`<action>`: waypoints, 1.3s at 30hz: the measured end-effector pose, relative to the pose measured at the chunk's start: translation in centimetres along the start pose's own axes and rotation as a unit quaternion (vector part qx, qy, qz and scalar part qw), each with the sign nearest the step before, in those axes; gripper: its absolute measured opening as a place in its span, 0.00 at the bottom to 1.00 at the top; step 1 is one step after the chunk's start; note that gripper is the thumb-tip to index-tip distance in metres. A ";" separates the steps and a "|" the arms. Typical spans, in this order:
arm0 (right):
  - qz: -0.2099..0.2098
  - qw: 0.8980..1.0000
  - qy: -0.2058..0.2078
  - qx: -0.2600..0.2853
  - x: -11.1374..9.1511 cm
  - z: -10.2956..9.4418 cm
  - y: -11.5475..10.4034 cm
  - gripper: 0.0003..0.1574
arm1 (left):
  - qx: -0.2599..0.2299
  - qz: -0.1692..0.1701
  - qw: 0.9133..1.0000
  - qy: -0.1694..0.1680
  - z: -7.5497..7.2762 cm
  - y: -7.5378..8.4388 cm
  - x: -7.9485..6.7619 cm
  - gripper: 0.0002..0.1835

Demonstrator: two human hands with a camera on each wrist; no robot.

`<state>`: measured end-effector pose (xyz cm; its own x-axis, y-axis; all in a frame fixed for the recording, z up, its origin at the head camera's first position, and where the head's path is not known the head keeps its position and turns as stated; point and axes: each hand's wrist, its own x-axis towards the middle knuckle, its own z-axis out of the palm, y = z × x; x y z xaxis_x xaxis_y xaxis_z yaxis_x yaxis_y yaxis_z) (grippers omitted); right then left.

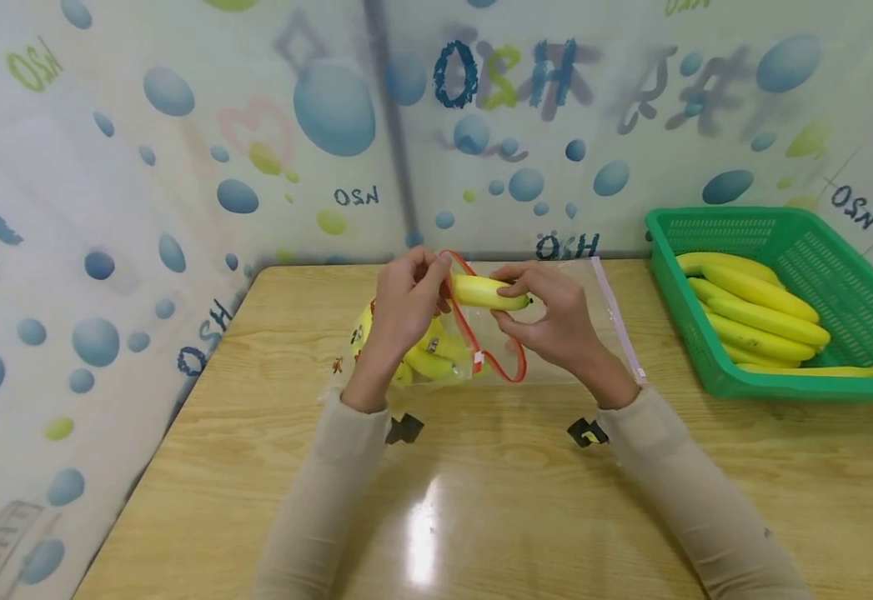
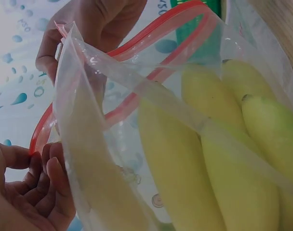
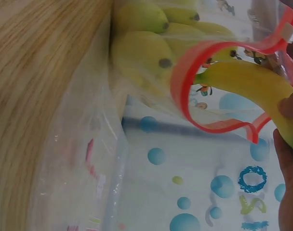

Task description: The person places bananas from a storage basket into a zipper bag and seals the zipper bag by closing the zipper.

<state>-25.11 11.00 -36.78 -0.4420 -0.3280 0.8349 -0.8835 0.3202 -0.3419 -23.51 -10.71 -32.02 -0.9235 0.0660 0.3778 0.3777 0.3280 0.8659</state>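
Observation:
A clear zip bag with a red zip edge (image 1: pixel 464 329) lies on its side, its mouth toward the right. Several bananas (image 2: pixel 180 163) show inside it through the plastic. My left hand (image 1: pixel 408 302) pinches the red edge at the far side of the mouth, finger and thumb on the rim in the left wrist view. With fingers and thumb, my right hand (image 1: pixel 552 310) grips a single yellow banana (image 1: pixel 479 292) near its dark tip. In the right wrist view, this banana's stem end passes through the red-edged opening (image 3: pixel 180 91).
Another clear bag with a lilac zip (image 1: pixel 619 321) lies flat on the wooden table (image 1: pixel 496 492) under the right hand. A green basket (image 1: pixel 744 214) holding several bananas (image 1: pixel 770 321) stands at the right. A patterned curtain (image 1: pixel 526 183) hangs behind the table.

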 end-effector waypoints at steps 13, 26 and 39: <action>-0.082 0.992 -0.034 -0.086 -0.7 2.0 -0.9 0.12 | 0.006 0.014 1.000 0.000 0.1 -0.2 -0.1 0.18; -0.065 0.996 -0.049 -0.031 -1.2 3.2 -0.7 0.09 | 0.018 0.018 1.000 -0.002 0.3 0.0 0.0 0.18; 0.094 0.987 -0.090 0.094 -1.2 3.3 -1.4 0.16 | 0.015 0.011 1.000 -0.003 0.4 0.0 -0.1 0.17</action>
<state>-23.83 8.00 -38.73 -0.6063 -0.4358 0.6652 -0.7890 0.2248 -0.5718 -23.43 -10.37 -32.22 -0.9158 0.0787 0.3939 0.3950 0.3547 0.8474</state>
